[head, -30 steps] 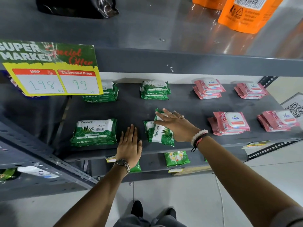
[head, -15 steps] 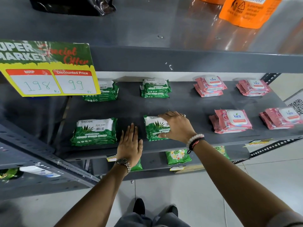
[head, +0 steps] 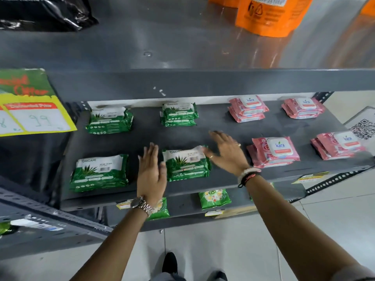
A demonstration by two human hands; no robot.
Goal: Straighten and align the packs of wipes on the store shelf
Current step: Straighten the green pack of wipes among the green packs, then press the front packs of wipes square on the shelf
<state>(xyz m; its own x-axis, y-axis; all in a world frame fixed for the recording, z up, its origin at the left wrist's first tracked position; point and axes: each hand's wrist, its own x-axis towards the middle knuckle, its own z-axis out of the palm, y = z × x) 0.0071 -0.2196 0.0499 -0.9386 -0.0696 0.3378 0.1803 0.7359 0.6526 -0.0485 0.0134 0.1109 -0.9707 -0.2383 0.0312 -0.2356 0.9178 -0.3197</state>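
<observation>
A green Origami wipes pack (head: 185, 165) lies flat and square on the grey shelf (head: 223, 128), front row middle. My left hand (head: 151, 173) is open just left of it, thumb near its left edge. My right hand (head: 228, 151) is open at its right end, fingers spread, thumb touching the pack's top right corner. Other green packs lie at front left (head: 100, 173), back left (head: 109, 120) and back middle (head: 179, 114). Pink Kara packs sit in stacks at back (head: 248, 108), back right (head: 304, 108), front (head: 274, 152) and front right (head: 338, 146).
The upper shelf (head: 182, 82) overhangs, with a black bag (head: 44, 13) and orange pouches (head: 267, 15) on it. A yellow and green price sign (head: 34, 106) hangs at the left. Green packs (head: 214, 198) sit on the lower shelf. A QR code sheet (head: 363, 128) is at the right.
The tilted green pack was turned flat and square. My right hand has come off its top and opened at its right end; my left hand lifted beside it. The view shifted right.
</observation>
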